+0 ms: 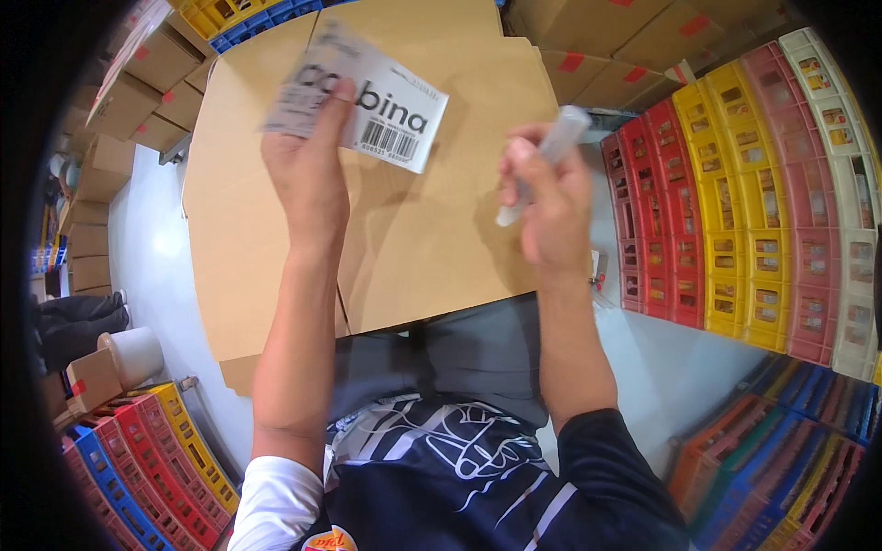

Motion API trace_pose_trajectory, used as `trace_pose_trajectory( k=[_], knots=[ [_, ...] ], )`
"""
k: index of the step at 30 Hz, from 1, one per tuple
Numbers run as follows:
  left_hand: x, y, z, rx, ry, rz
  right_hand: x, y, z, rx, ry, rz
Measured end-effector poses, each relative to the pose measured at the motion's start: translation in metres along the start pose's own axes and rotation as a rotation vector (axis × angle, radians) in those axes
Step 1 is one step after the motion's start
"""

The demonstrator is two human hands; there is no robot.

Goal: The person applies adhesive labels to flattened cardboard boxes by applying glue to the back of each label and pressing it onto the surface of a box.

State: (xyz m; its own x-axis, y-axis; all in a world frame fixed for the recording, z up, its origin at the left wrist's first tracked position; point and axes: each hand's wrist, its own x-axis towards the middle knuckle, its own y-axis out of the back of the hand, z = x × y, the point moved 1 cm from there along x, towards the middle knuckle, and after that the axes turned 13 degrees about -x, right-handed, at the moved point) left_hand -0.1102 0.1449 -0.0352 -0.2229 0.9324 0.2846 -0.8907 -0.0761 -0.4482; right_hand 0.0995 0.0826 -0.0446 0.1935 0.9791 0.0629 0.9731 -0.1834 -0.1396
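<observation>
My left hand (310, 165) holds a printed white label sheet (413, 110) that bears large lettering and a barcode; its left part is blurred. The thumb presses on the front of the sheet. To the right, my right hand (551, 193) grips a whitish, translucent stick-like object (565, 134), whose exact kind the blur hides. It slants through the fingers, its lower tip showing below them. Both hands are over a large flat sheet of brown cardboard (441, 255) in front of me, and they are apart from each other.
Stacks of red (679, 227), yellow (744, 206) and white plastic crates (851, 275) stand at the right. More crates (151, 461) are at the lower left. Cardboard boxes (148, 58) with red tape line the upper left and upper right. A person's dark-clothed legs (79, 320) show at the far left.
</observation>
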Motion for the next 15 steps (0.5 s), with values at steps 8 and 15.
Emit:
trace_pose_trajectory(
  k=[8,15],
  knots=[
    [-0.003,-0.008,0.026,-0.350,-0.048,0.137,0.013,-0.047,0.015,0.075,-0.067,-0.027],
    [-0.010,-0.007,0.024,-0.422,-0.006,0.139,0.019,-0.058,0.007,0.053,-0.065,-0.017]
  ],
)
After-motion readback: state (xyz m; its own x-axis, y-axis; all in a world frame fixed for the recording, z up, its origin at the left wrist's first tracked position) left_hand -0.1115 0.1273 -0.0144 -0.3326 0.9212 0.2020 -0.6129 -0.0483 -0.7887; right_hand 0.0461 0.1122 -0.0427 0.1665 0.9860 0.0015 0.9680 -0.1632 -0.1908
